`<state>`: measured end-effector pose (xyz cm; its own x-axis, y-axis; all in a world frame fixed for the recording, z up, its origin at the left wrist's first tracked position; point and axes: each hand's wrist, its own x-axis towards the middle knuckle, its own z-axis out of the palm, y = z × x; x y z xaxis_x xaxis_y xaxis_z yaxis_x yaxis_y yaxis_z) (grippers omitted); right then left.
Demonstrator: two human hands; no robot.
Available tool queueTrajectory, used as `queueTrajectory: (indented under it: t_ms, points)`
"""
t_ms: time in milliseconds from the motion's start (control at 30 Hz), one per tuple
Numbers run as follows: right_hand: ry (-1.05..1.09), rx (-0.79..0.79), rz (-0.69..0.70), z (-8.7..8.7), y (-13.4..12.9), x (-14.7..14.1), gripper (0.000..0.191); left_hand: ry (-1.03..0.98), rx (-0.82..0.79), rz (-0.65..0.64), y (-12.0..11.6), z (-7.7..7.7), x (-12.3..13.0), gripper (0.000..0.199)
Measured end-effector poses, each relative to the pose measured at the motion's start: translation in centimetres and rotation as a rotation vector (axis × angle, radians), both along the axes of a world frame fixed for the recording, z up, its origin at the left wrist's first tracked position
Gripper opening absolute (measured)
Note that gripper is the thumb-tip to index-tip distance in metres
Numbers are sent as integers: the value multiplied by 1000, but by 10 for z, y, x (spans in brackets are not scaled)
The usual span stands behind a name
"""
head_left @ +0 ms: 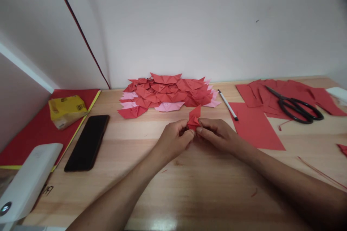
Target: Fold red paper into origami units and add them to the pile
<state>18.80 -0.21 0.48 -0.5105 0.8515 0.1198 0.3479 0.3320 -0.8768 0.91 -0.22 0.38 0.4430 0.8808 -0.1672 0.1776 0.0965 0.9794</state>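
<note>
Folded red paper (pixel 193 122) held between left hand (pixel 175 135) and right hand (pixel 218 133) over the table (pixel 173 195).
Thumb (pixel 187 136) and fingers (pixel 181 124) of the left hand pinch its left side; those of the right hand pinch its right side in the same manner. A pointed flap (pixel 195 111) projects beyond the fingers, toward the pile of folded pieces (pixel 166 95) near the wall (pixel 189 25).

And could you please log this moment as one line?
left hand: pinching red paper | right hand: pinching same paper | beyond: folded-paper pile
</note>
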Motion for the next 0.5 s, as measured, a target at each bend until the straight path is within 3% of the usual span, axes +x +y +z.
queueTrajectory:
  t_ms: [333,500]
  points:
    - [-15,19,72,-2,0,2,19,-53,-89,65,1,5,3,6]
    - [45,-44,106,2,1,0,18,-60,-154,64,2,4,3,7]
